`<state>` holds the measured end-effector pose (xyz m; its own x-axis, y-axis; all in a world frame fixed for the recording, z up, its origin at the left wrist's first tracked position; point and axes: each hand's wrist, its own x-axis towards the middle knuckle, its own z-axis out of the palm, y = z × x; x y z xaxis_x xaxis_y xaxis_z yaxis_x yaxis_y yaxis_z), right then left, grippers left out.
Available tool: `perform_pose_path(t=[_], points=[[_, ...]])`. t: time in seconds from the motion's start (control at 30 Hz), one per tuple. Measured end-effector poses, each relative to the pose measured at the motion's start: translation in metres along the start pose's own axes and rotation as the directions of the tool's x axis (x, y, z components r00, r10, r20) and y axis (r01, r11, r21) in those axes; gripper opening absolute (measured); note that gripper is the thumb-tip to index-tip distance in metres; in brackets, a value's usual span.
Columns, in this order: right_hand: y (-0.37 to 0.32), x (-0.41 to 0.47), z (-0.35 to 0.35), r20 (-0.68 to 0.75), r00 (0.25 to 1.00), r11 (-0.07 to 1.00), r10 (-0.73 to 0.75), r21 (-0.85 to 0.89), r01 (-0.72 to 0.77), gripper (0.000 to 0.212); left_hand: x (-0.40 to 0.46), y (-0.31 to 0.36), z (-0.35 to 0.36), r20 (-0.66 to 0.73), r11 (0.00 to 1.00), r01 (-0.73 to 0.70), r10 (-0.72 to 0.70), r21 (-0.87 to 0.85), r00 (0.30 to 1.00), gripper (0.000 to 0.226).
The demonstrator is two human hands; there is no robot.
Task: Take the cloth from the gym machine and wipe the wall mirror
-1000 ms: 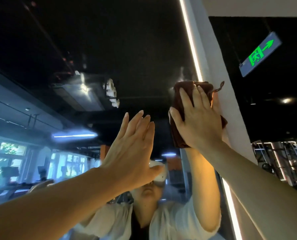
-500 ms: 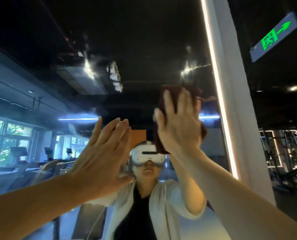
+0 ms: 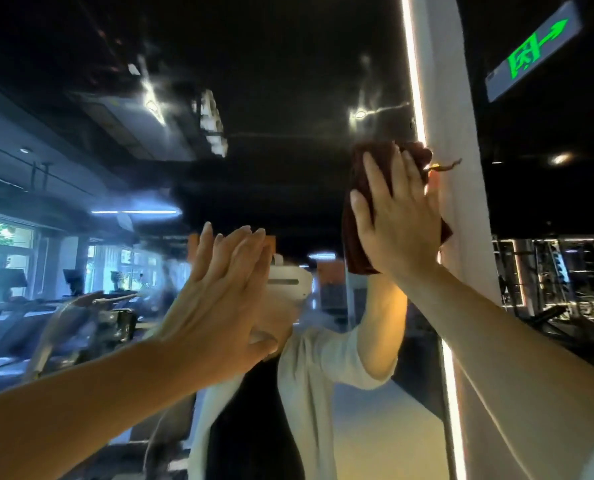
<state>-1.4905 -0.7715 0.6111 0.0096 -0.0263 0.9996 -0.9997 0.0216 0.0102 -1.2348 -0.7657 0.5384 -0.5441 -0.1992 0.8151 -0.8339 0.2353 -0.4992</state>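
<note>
The wall mirror (image 3: 271, 98) fills most of the view and reflects the gym and a person in a white shirt. A dark brown cloth (image 3: 358, 244) lies flat against the mirror at its lit right edge. My right hand (image 3: 396, 216) presses the cloth to the glass with straight, spread fingers. A loose thread of the cloth hangs out over the white pillar. My left hand (image 3: 219, 292) is raised lower and to the left, fingers straight and together, palm toward the mirror; I cannot tell whether it touches the glass.
A white pillar (image 3: 458, 202) with a glowing light strip (image 3: 413, 81) borders the mirror on the right. A green exit sign (image 3: 534, 53) hangs at the top right. Gym racks (image 3: 558, 271) stand beyond the pillar.
My right hand slid the cloth from the mirror's right edge leftward, then back to the right edge. My left hand stayed raised, shifting slightly right.
</note>
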Motion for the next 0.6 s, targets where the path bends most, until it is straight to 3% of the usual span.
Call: perform_pose_path(t=[0.3, 0.47, 0.6], points=[[0.010, -0.169, -0.001, 0.046, 0.999, 1.000, 0.004, -0.025, -0.003, 0.059, -0.041, 0.094, 0.024, -0.001, 0.980, 0.010, -0.010, -0.198, 1.000, 0.114], [0.007, -0.299, -0.008, 0.224, 0.974, 0.998, 0.028, -0.053, -0.017, 0.060, -0.095, 0.132, 0.037, 0.104, 0.946, 0.102, -0.073, -0.308, 0.992, 0.115], [0.000, -0.361, -0.014, 0.313, 0.948, 0.998, 0.059, -0.028, -0.053, 0.059, -0.140, 0.132, 0.042, 0.167, 0.949, 0.135, -0.090, -0.284, 0.982, 0.109]])
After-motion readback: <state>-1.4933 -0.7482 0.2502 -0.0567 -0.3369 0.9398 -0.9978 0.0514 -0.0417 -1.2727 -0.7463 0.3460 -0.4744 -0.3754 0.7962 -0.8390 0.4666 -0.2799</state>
